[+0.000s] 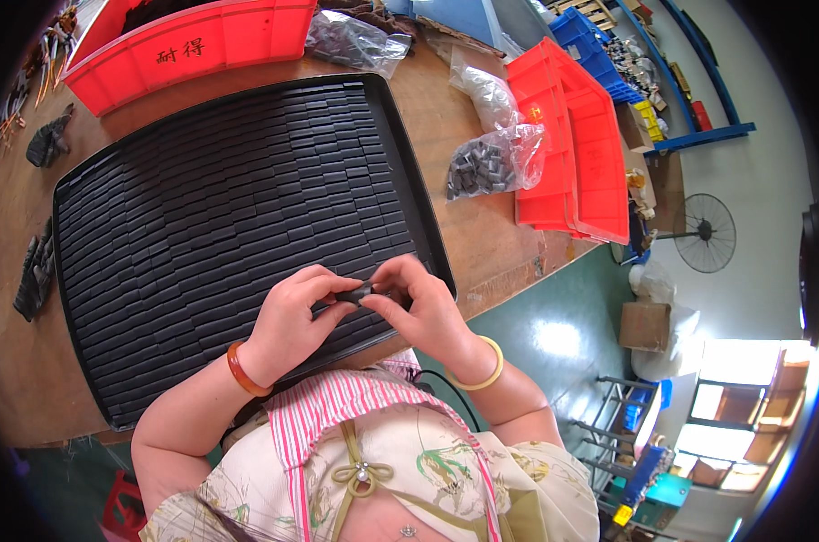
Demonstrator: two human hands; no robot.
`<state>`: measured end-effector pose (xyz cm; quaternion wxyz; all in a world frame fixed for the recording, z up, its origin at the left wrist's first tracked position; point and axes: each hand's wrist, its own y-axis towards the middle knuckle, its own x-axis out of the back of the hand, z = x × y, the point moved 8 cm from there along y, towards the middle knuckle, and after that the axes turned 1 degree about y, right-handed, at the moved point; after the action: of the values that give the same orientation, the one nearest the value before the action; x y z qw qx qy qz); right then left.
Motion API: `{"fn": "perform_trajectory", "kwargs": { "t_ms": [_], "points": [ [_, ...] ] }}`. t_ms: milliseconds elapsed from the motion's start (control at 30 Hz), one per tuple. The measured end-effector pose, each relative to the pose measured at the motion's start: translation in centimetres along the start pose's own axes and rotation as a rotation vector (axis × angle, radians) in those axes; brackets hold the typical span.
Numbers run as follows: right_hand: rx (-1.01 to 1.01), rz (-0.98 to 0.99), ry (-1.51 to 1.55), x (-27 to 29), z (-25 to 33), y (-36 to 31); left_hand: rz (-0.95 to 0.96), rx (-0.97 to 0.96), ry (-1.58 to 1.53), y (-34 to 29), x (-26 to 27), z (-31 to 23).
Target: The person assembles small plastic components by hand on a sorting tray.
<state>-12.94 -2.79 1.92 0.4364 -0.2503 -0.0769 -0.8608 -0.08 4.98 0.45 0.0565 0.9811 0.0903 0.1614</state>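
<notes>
Over the tray's [410,163] near right part, the left hand [299,307] and right hand [420,303] pinch opposite ends of one piece [353,294], fingers nearly closed. Judging by the packed rows [229,217], most laying looks done; a bare strip remains at right, and a bag [529,149] holds loose pieces [480,168]. The held piece looks short, dark and tube-like, partly hidden by fingers

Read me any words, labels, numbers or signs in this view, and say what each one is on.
Two dark characters on the side of the red bin at upper left: legible, but I don't copy out writing.
Faint marks on the red bins at right: too blurred to read.
</notes>
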Motion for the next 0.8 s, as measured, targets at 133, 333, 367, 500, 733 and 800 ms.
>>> {"fn": "perform_trajectory", "kwargs": {
  "t_ms": [133, 333, 367, 500, 733, 800],
  "points": [
    [0.001, -0.165, 0.084, 0.2, -0.5, -0.1, -0.068, -0.044, 0.009, 0.0, 0.6, -0.2],
    [0.088, -0.209, 0.035, 0.4, 0.2, -0.5, -0.070, -0.132, 0.093, 0.1, 0.2, -0.9],
    [0.051, -0.178, 0.079, 0.4, -0.3, -0.4, -0.071, -0.170, 0.129, 0.1, 0.2, -1.1],
    [-0.023, -0.136, 0.197, 0.7, -2.3, -0.8, -0.075, -0.251, 0.173, 0.2, 0.2, -2.0],
    [-0.089, 0.005, 0.028, -0.5, -1.6, -2.2, 0.094, -0.298, 0.205, -0.1, -1.3, -1.8],
    [-0.038, 0.003, 0.003, -0.3, -1.3, -2.1, 0.127, -0.305, 0.239, -0.2, -1.7, -2.1]
  ]
}}
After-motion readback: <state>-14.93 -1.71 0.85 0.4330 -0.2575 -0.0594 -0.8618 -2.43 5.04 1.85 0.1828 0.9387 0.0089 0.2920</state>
